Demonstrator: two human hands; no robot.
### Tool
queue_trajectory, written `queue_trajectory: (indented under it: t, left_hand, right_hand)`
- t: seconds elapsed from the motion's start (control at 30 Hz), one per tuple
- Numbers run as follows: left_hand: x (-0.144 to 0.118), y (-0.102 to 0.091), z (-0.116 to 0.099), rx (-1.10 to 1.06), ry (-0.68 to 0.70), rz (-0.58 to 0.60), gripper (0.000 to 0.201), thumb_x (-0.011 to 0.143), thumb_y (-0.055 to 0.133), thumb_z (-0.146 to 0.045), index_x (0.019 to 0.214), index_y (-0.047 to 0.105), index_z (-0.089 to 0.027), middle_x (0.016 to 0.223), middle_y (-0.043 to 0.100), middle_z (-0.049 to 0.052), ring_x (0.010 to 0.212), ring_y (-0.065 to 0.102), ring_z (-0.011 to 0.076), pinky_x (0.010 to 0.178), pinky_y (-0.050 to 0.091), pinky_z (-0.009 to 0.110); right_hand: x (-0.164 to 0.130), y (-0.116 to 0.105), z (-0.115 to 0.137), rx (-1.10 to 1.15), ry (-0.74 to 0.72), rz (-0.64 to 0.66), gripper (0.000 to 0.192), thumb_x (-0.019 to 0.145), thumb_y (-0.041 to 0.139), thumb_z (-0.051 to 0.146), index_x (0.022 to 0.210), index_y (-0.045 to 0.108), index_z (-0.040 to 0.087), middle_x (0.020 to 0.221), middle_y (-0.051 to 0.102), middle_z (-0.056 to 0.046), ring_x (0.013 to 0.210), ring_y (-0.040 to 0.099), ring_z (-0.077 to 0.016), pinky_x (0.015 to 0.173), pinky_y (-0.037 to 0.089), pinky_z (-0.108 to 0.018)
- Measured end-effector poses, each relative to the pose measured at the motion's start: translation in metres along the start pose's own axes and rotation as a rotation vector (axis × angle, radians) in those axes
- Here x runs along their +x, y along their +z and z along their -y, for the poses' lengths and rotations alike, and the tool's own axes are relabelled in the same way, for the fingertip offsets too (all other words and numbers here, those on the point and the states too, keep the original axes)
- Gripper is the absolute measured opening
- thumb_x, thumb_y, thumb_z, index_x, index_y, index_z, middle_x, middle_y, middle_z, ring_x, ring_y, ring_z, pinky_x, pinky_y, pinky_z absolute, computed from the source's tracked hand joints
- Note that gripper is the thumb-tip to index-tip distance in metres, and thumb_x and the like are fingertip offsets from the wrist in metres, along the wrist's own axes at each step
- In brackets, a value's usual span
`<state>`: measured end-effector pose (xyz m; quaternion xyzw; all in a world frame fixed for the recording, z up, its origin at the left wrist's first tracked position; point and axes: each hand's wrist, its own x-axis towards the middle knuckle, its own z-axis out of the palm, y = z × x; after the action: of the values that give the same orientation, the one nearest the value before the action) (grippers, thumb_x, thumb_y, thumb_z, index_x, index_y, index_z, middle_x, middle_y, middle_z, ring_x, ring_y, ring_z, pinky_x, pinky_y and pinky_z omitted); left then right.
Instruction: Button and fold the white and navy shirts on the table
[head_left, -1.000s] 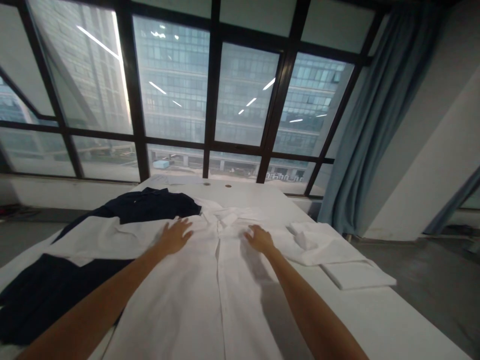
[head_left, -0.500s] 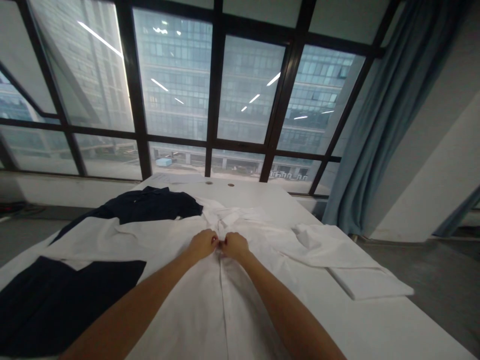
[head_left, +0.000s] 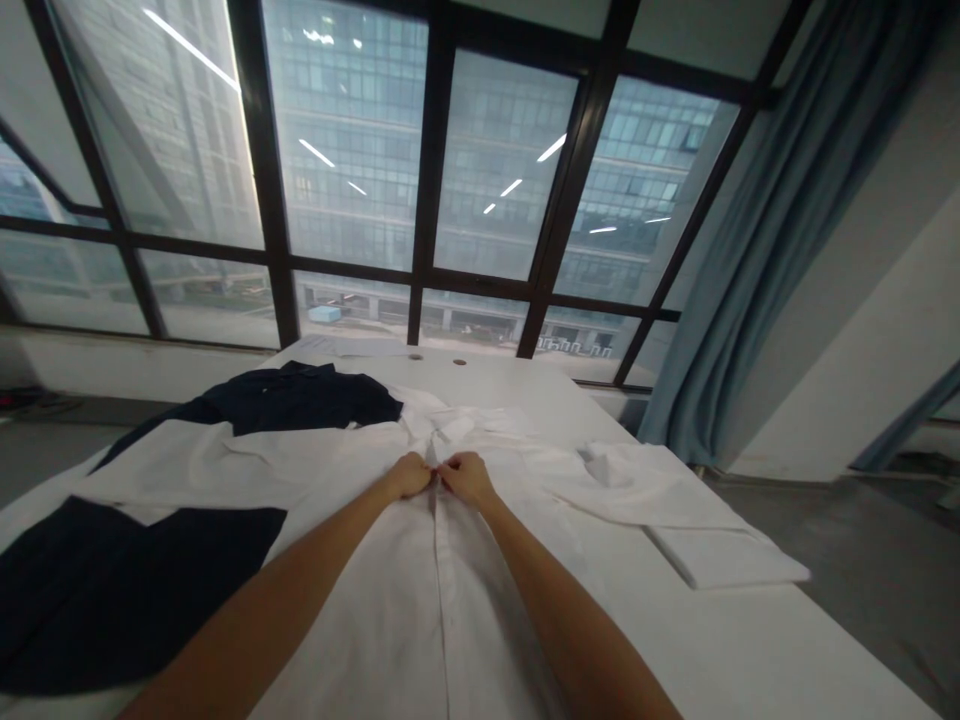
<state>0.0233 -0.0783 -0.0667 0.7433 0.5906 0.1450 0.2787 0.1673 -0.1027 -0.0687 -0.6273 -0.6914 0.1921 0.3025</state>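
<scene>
A white shirt (head_left: 375,610) lies spread over the table with its front up, its sleeves reaching out left and right and its collar at the far end. My left hand (head_left: 411,475) pinches the front placket a little below the collar. Right beside it, my right hand (head_left: 466,478) grips the other side of the same placket, fingertips nearly meeting the left ones. The fingers cover whatever small part of the placket, such as a button, lies between them. Below the hands the placket runs straight down toward me.
A dark navy garment (head_left: 300,398) lies partly under the shirt's left sleeve, with more dark cloth (head_left: 142,590) nearer me. A flat white folded item or board (head_left: 724,558) sits under the right sleeve. Beyond the white table (head_left: 517,375) stand windows and a blue curtain (head_left: 742,270).
Both hands stay at the placket; the fingers have shifted slightly, with the right thumb and finger now closer against the left. The whole view has tilted a little.
</scene>
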Motion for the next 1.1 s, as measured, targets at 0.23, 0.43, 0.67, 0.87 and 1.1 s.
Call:
queue_trajectory:
  t: [0.23, 0.43, 0.67, 0.87, 1.1]
  left_hand:
    - [-0.016, 0.006, 0.006, -0.163, 0.028, -0.045, 0.033, 0.090, 0.039, -0.031, 0.067, 0.057, -0.016, 0.041, 0.050, -0.003, 0.040, 0.051, 0.0120, 0.047, 0.037, 0.021]
    - [-0.021, 0.010, 0.004, -0.202, 0.027, -0.107, 0.027, 0.089, 0.043, -0.030, 0.072, 0.059, -0.017, 0.043, 0.050, -0.004, 0.042, 0.052, 0.0129, 0.049, 0.035, 0.022]
    - [-0.026, 0.011, -0.001, -0.163, -0.018, -0.141, 0.028, 0.092, 0.041, -0.028, 0.077, 0.062, -0.016, 0.048, 0.054, -0.002, 0.048, 0.054, 0.0132, 0.055, 0.035, 0.023]
    - [-0.028, 0.011, -0.006, -0.130, -0.075, -0.165, 0.028, 0.091, 0.043, -0.030, 0.079, 0.064, -0.017, 0.052, 0.059, 0.000, 0.053, 0.057, 0.0143, 0.055, 0.035, 0.023]
    - [-0.024, 0.016, -0.001, -0.278, -0.098, -0.141, 0.029, 0.089, 0.046, -0.035, 0.074, 0.064, -0.016, 0.050, 0.058, -0.001, 0.048, 0.055, 0.0126, 0.052, 0.037, 0.022]
  right_hand:
    - [-0.009, 0.027, -0.024, 0.464, -0.047, -0.015, 0.029, 0.079, 0.053, 0.039, 0.065, 0.063, 0.015, 0.054, 0.059, 0.000, 0.049, 0.050, -0.0102, 0.048, 0.038, -0.019]
    - [-0.013, 0.022, -0.019, 0.509, -0.091, -0.055, 0.029, 0.078, 0.053, 0.042, 0.066, 0.061, 0.016, 0.053, 0.055, 0.001, 0.049, 0.045, -0.0098, 0.046, 0.036, -0.019]
    - [-0.015, 0.022, -0.019, 0.525, -0.107, -0.039, 0.032, 0.077, 0.055, 0.045, 0.069, 0.063, 0.015, 0.052, 0.054, 0.001, 0.048, 0.045, -0.0099, 0.046, 0.035, -0.020]
    - [-0.014, 0.024, -0.022, 0.516, -0.107, -0.061, 0.030, 0.077, 0.054, 0.043, 0.070, 0.063, 0.015, 0.054, 0.057, 0.000, 0.048, 0.047, -0.0100, 0.045, 0.036, -0.020]
    - [-0.013, 0.015, -0.018, 0.712, 0.068, 0.151, 0.018, 0.069, 0.057, 0.033, 0.075, 0.057, 0.017, 0.050, 0.055, 0.004, 0.041, 0.051, -0.0095, 0.040, 0.038, -0.019]
